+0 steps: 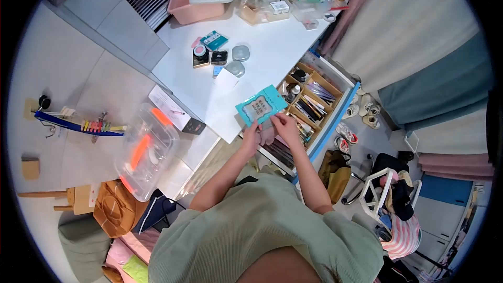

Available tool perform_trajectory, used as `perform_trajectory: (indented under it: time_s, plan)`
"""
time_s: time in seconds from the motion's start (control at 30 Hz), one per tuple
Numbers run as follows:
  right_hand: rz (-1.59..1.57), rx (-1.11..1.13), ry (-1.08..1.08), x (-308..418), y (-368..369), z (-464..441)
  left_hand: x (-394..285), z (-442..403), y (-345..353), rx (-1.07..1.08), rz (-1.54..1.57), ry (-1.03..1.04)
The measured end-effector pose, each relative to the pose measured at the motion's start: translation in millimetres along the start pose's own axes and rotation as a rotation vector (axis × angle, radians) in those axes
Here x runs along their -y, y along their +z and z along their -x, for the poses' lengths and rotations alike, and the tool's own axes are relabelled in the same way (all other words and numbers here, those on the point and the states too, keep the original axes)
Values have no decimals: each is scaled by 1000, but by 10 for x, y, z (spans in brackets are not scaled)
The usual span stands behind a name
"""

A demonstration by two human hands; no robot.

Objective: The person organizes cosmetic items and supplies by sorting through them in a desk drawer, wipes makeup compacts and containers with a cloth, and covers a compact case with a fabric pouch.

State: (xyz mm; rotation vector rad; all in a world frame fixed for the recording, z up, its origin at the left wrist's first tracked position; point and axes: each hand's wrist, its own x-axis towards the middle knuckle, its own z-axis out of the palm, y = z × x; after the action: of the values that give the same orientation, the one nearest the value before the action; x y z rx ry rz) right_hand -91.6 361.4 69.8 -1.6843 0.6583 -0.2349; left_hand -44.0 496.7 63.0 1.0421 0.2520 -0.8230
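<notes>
A flat teal packet (262, 106) with a pale label is held up over the front edge of the white desk. My left hand (251, 137) pinches its lower left edge. My right hand (285, 128) closes on its lower right corner, beside the open drawer. Something greyish pink (267, 134) hangs between my two hands, under the packet; what it is I cannot make out. To the right, the drawer (343, 106) holds wooden dividers with brushes, pens and small bottles.
On the desk (181, 47) lie compacts (219, 57), a white paper (226, 79) and a pink bin (194, 8) with a lid. A clear case (146, 152) with orange latches stands left. Shoes (346, 133) and a brown bag (334, 175) are on the floor right.
</notes>
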Motion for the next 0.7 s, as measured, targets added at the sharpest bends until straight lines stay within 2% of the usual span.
perform_trajectory:
  time_s: [0.13,0.23,0.27,0.33,0.37,0.43,0.53,0.67,0.7]
  plan:
    - [-132,-20,46,-64,68,-110,-5,-65,9,55,-85,42]
    - [-328,15,309,1,-65,-55,110,-149,26,68,-12,-24]
    - [-256,28,385,38,-139,-39,174,-163,43,44,23,-31]
    - [-332,10,363,-116,-195,-40,176,-82,206,-7,96,-45]
    - [-371,4,352,-196,-224,-39,205,-85,204,27,53,-83]
    - [-410,81,499,-132,-360,10,303,-119,136,92,-34,-160]
    - [-368,216,633,-198,-631,-12,396,-122,157,212,-382,-26]
    - [-259,279,677,-293,-799,-64,451,-15,248,273,-405,-104]
    - [-212,274,679,-277,-821,-66,630,-133,135,231,-518,-28]
